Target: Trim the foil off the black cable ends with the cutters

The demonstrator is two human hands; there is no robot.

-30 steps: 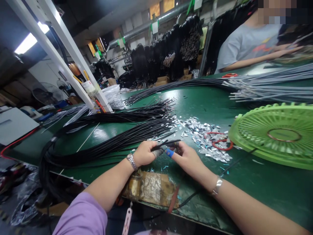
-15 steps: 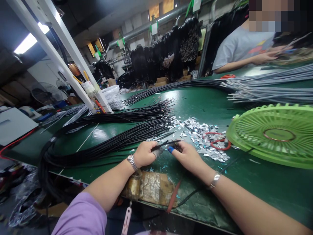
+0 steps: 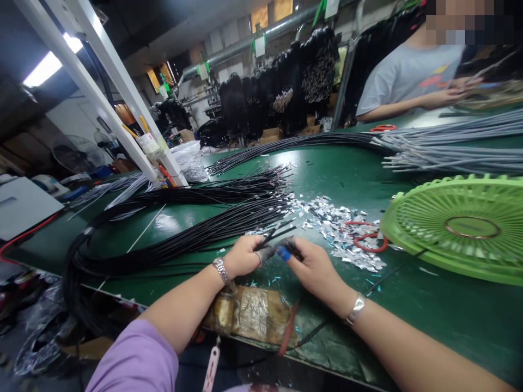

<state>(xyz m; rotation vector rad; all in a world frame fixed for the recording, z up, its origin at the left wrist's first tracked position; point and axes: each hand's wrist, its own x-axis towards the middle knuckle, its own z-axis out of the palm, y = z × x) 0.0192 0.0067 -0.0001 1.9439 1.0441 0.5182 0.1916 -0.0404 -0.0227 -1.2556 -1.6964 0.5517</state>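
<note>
My left hand [image 3: 242, 256] is closed round the end of a thin black cable [image 3: 273, 236] near the front of the green table [image 3: 449, 310]. Its thumb wears a grey wrap. My right hand [image 3: 312, 265] is pinched against the same cable end, with blue tape on a fingertip [image 3: 283, 252]. The two hands touch each other. A thick bundle of black cables [image 3: 196, 237] runs from my hands away to the left. Whether the right hand holds a small tool is hidden.
Silver foil scraps [image 3: 343, 231] and red-handled scissors [image 3: 365, 235] lie just beyond my hands. A green fan grille [image 3: 457, 226] lies at the right. Grey cables [image 3: 453, 147] cross the back right, where another person [image 3: 408, 76] works. A taped pad [image 3: 251, 313] sits at the table's front edge.
My hands have closed together on the cable end. The cable's tips now stick out less to the right. The person across the table shifted their hands slightly.
</note>
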